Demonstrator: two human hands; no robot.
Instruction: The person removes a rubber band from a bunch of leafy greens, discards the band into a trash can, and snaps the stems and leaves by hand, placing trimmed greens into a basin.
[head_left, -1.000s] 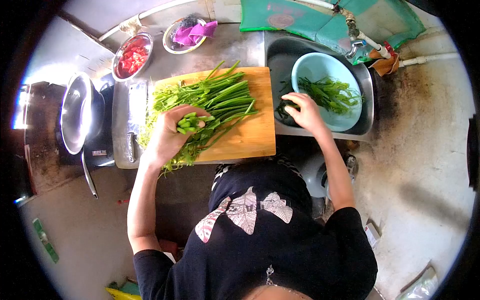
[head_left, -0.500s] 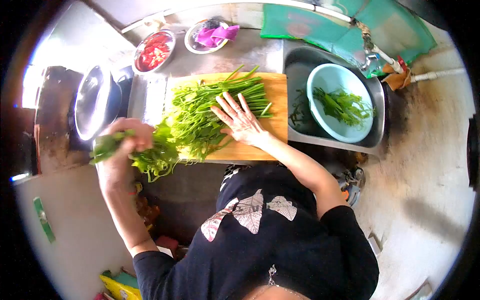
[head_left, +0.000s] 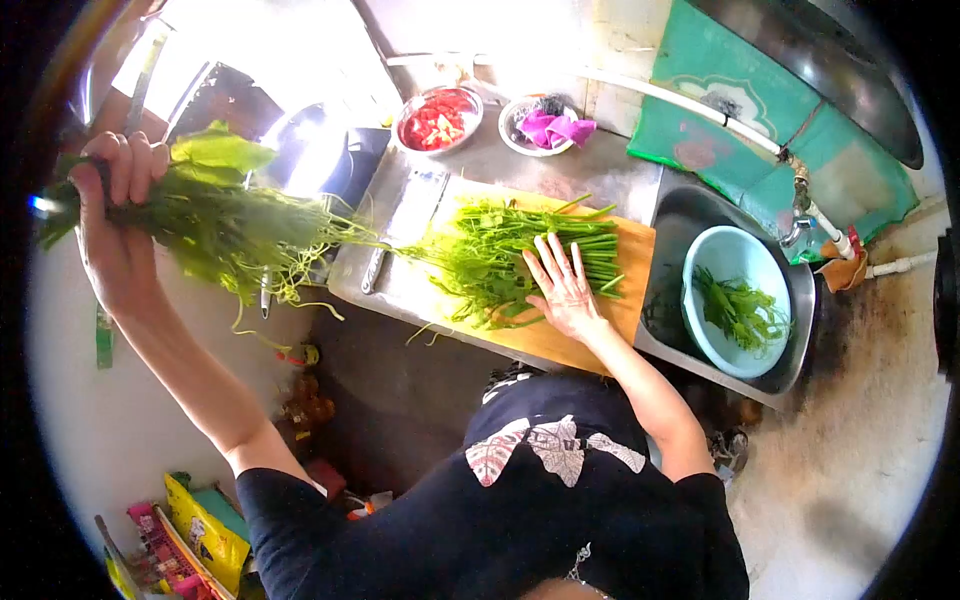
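Note:
My left hand (head_left: 125, 200), raised at the far left, is closed around a bunch of leafy greens (head_left: 225, 215). Thin curly tendrils trail from that bunch toward the board. On the wooden cutting board (head_left: 638, 265) lies a heap of green leafy stems (head_left: 480, 255), with cut ends pointing right. My right hand (head_left: 565, 290) rests flat on these stems, fingers spread. A knife (head_left: 373, 272) with a pale handle lies along the board's left side.
Right of the board, a light blue basin (head_left: 697, 335) with some greens stands in the metal sink (head_left: 665, 352). Behind are a bowl of red and pale pieces (head_left: 440, 118) and a bowl with a purple cloth (head_left: 555, 130). A tap (head_left: 798, 230) hangs over the sink.
My left hand has lifted up and left, pulling its bunch of greens away from the heap. My right hand stays on the stems. The view has turned, shifting the counter rightward.

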